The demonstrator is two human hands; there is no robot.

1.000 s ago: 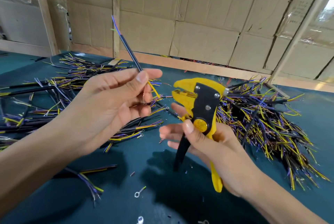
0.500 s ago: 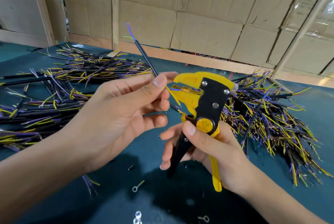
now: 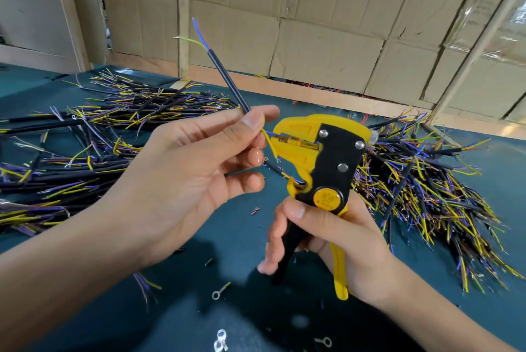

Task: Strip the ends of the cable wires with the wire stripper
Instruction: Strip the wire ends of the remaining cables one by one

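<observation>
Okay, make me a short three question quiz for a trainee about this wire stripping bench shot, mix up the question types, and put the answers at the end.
1. True or false: the right hand grips the wire stripper by its handles.
2. Which hand holds the black cable? A) left hand B) right hand C) neither
3. Fill in: a blue wire from the cable reaches into the stripper's ____ head.

Key: 1 true; 2 A; 3 yellow.
</observation>
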